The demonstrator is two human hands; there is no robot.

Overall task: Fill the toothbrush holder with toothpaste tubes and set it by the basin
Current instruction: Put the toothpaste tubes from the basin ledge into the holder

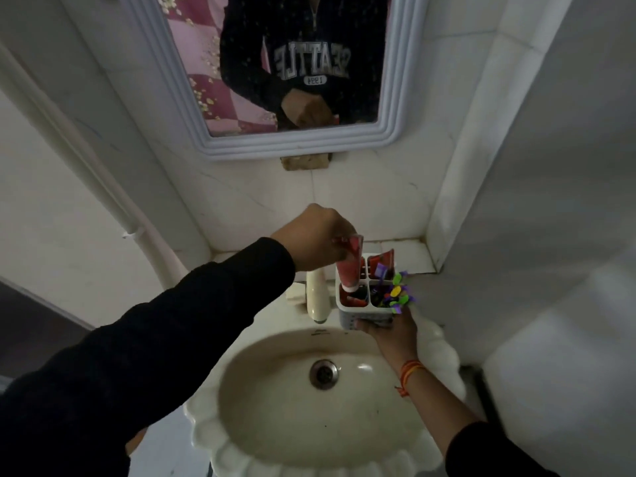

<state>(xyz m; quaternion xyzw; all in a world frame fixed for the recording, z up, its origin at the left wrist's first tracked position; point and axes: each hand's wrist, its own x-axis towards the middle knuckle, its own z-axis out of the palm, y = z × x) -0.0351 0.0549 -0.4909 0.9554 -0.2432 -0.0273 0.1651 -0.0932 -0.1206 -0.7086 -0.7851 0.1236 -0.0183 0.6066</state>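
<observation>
Our right hand [392, 333] cups the holder [366, 297] from below, steadying it above the basin [275, 407] rim. Our left hand [316, 235] pinches a red tube [349, 266] by its tail, cap down, so it slides into the near-left slot.

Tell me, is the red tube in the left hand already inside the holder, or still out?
Partly in. The tube stands cap-down with its cap in the holder's near-left compartment, while the left hand pinches its top.

Reflected in the mirror [395, 125], on a dark sweatshirt [241, 56]: "SEATTLE", reversed, with "1994" just beneath.
</observation>
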